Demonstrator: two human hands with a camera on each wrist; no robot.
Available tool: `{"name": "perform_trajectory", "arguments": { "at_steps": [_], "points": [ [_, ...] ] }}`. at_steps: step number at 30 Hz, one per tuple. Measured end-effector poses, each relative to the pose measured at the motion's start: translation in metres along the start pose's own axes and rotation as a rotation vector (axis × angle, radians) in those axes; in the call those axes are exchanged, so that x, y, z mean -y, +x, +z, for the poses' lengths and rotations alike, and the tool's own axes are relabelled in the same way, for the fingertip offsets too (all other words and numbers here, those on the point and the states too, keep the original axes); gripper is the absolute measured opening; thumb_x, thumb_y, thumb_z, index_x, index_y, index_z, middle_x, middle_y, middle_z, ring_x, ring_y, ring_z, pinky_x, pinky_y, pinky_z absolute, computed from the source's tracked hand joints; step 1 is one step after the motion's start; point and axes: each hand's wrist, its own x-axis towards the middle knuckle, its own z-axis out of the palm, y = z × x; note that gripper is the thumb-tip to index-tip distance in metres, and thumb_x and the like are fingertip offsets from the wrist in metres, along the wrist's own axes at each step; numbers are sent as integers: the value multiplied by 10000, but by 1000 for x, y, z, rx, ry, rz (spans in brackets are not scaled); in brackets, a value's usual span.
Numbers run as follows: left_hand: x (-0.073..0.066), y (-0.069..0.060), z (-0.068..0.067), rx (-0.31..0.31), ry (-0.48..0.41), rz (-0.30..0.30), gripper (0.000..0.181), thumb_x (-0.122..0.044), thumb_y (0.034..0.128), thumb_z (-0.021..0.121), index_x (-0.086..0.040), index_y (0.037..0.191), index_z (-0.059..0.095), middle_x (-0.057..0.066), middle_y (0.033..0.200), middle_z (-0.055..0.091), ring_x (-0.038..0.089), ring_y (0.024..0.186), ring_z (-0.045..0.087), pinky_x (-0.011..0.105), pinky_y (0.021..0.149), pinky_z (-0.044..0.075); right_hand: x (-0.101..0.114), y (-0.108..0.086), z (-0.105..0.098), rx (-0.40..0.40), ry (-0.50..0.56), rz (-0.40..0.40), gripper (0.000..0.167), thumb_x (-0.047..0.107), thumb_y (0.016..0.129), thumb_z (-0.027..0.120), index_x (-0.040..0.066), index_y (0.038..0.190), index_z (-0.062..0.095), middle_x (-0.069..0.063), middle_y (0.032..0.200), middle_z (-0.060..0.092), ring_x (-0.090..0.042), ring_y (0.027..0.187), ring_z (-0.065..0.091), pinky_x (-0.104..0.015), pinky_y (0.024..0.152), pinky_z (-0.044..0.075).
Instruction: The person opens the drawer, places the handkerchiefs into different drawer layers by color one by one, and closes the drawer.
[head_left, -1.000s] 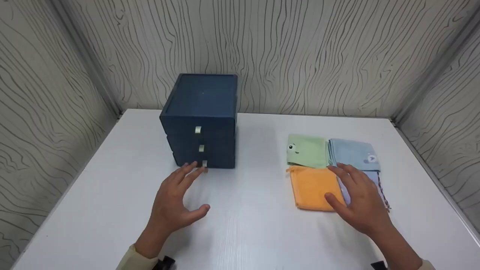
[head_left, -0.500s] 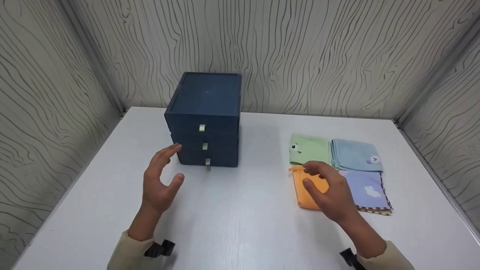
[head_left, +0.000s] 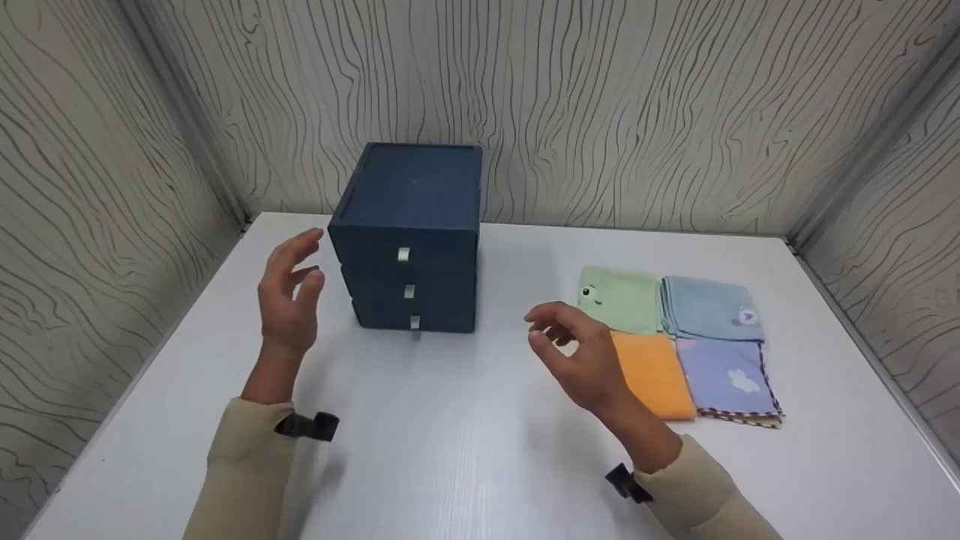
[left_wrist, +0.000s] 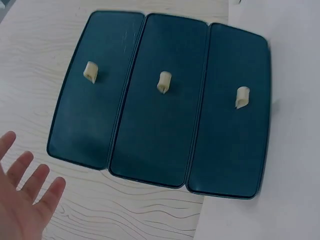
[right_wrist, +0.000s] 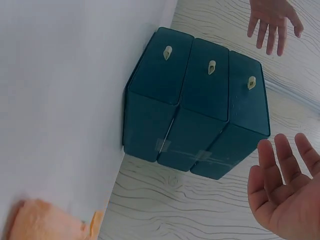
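A dark blue three-drawer box [head_left: 405,277] stands on the white table, its drawers closed, each with a pale pull tab. Just left of its front, my left hand [head_left: 289,300] is raised with relaxed fingers and holds nothing; the left wrist view shows the drawer fronts [left_wrist: 155,110] beside the fingers. My right hand [head_left: 581,360] hovers at the left edge of an orange cloth [head_left: 652,375], fingers loosely bent, nothing in it. In the right wrist view the box [right_wrist: 200,100] appears past that hand [right_wrist: 287,192].
Behind the orange cloth lies a folded green cloth [head_left: 626,300]. A blue cloth [head_left: 709,307] and a purple cloth [head_left: 727,379] lie to the right. Patterned panels [head_left: 562,112] enclose the table [head_left: 465,450] at the back and sides.
My left hand has moved left and away from me, from before the box to beside it. My right hand has shifted left, off the purple cloth and partly off the orange one.
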Motion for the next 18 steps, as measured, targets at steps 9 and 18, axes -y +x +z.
{"name": "perform_trajectory", "arguments": {
  "at_steps": [9, 18],
  "points": [
    [20, 38, 8, -21, -65, -141, 498, -284, 935, 425, -24, 1344, 538, 153, 1380, 513, 297, 1251, 487, 363, 954, 429, 11, 30, 42, 88, 202, 96, 139, 148, 928, 576, 187, 998, 690, 22, 865, 660, -149, 699, 609, -258, 657, 527],
    [36, 59, 25, -21, -131, -220, 432, -249, 999, 366, -65, 1341, 554, 83, 1373, 542, 234, 1259, 517, 433, 980, 428, 16, 53, 79, 169, 640, 364, 357, 251, 1016, 402, 2, 1049, 657, -53, 793, 657, -177, 628, 669, -298, 582, 538]
  ]
}}
